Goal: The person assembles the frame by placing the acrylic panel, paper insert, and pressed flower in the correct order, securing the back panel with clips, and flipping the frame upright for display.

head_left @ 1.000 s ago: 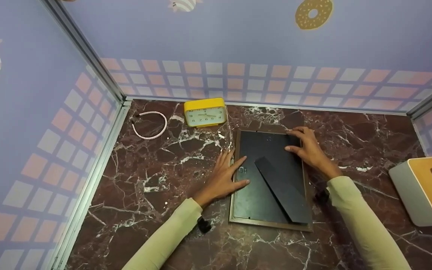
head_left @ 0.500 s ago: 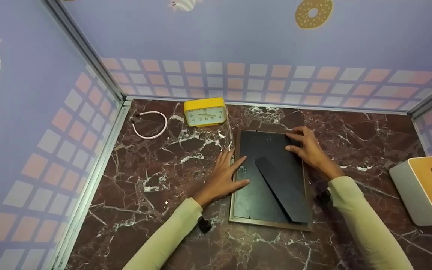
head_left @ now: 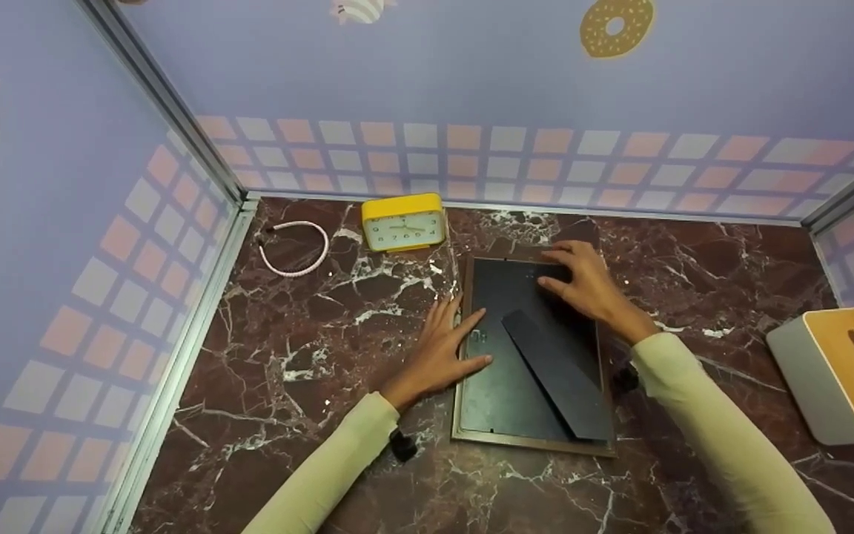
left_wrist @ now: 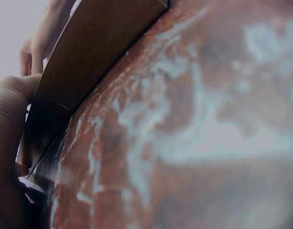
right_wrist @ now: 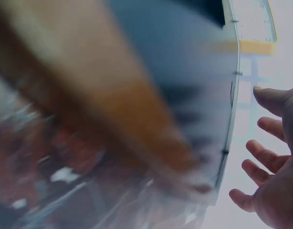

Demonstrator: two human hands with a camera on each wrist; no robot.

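Note:
A picture frame (head_left: 497, 404) lies on the marbled tabletop with its black back facing up. Its easel stand (head_left: 557, 382) slants across that back. My left hand (head_left: 438, 352) rests at the frame's left edge, thumb and forefinger reaching onto the back, the other fingers beside it. In the left wrist view, the frame's brown side (left_wrist: 89, 52) rises next to the left hand (left_wrist: 8, 114). Over the frame's upper right part is my right hand (head_left: 586, 285). The right wrist view shows this right hand (right_wrist: 280, 176) with fingers spread and a gap to the frame (right_wrist: 184, 62).
A yellow alarm clock (head_left: 403, 222) stands near the back wall (head_left: 471, 74). Left of it lies a pale headband (head_left: 325, 245). At the right is a grey tissue box (head_left: 816, 386) with a wooden lid. Side walls border the table at left and right.
My right hand has moved left from the frame's right edge to over its back near the top. The left hand and the frame stay in place.

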